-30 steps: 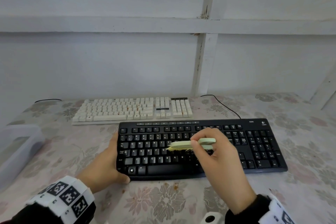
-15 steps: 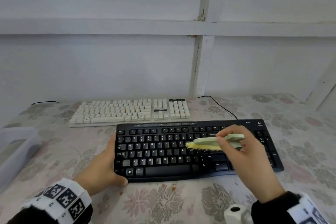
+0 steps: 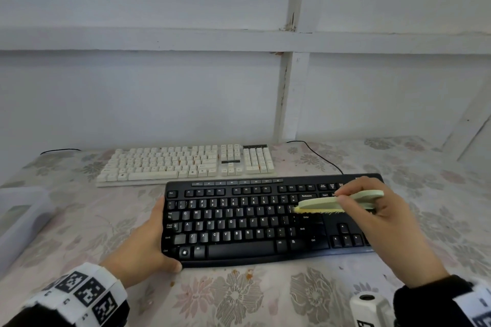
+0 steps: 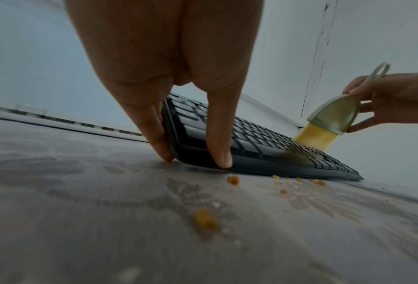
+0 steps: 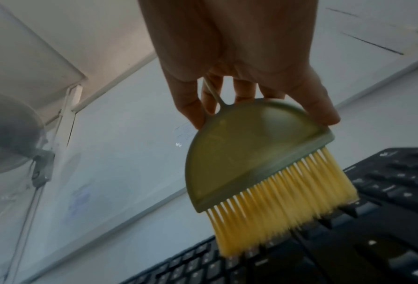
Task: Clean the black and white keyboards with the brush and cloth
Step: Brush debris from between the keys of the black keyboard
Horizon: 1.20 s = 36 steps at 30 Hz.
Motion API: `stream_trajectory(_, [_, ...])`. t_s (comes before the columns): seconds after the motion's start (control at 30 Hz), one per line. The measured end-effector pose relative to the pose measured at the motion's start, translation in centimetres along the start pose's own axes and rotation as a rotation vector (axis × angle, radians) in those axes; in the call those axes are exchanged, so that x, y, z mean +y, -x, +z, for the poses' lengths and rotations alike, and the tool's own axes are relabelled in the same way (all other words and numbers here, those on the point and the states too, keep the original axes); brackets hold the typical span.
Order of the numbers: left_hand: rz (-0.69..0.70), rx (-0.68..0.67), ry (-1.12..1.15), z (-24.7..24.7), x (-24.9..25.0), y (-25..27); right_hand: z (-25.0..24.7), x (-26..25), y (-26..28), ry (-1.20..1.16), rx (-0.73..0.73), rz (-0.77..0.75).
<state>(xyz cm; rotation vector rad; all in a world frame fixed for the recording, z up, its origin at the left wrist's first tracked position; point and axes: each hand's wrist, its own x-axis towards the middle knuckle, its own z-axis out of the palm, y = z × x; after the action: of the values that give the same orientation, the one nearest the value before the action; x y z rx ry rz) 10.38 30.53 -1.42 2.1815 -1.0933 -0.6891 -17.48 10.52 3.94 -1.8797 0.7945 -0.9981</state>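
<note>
Our right hand (image 3: 382,218) pinches the brush (image 3: 337,200), its yellow bristles on the black keyboard (image 3: 239,223) near Enter. Our left hand (image 3: 143,249) grips that keyboard's left edge. Only the right wrist view shows the brush's translucent half-moon body; only the left wrist view shows orange crumbs (image 4: 204,219) clearly on the floral tabletop (image 3: 239,297). The white keyboard (image 3: 186,164) lies just behind.

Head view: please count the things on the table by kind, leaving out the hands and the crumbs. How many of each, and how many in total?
Keyboards: 2, the black keyboard and the white keyboard
Brushes: 1, the brush, held in the right hand
Plastic containers: 1, the translucent container at the left edge
Total: 4
</note>
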Motion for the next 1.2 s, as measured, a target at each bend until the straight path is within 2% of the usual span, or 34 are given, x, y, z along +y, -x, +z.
stream_trajectory(0.07, [0.004, 0.003, 0.000, 0.0, 0.0, 0.0, 0.2, -0.2, 0.1, -0.034, -0.039, -0.004])
stream_trajectory(0.17, [0.010, 0.015, -0.013, 0.0, 0.2, 0.1, 0.3, 0.4, 0.2, 0.042, -0.097, -0.010])
stream_trajectory(0.33, [0.008, 0.015, -0.023, 0.0, 0.1, 0.0, -2.9, 1.0, -0.9, 0.174, 0.124, 0.030])
stream_trajectory(0.47, [0.007, 0.022, -0.023, 0.0, 0.1, 0.0, -4.9, 1.3, -1.8, 0.076, 0.224, 0.023])
stream_trajectory(0.67, [0.009, 0.030, -0.021, 0.0, 0.2, 0.1, -4.1, 2.9, -1.3, 0.060, 0.066, 0.043])
stream_trajectory(0.9, [0.023, 0.040, -0.003, 0.1, -0.1, 0.0, -6.9, 3.5, -1.8, 0.149, 0.149, -0.015])
stream_trajectory(1.07, [0.017, 0.034, 0.006, 0.1, -0.1, 0.0, -7.0, 4.5, -1.6, 0.141, 0.045, 0.016])
stream_trajectory(1.2, [0.001, 0.036, -0.001, 0.1, -0.2, -0.1, -8.9, 5.2, -1.9, 0.237, 0.131, 0.038])
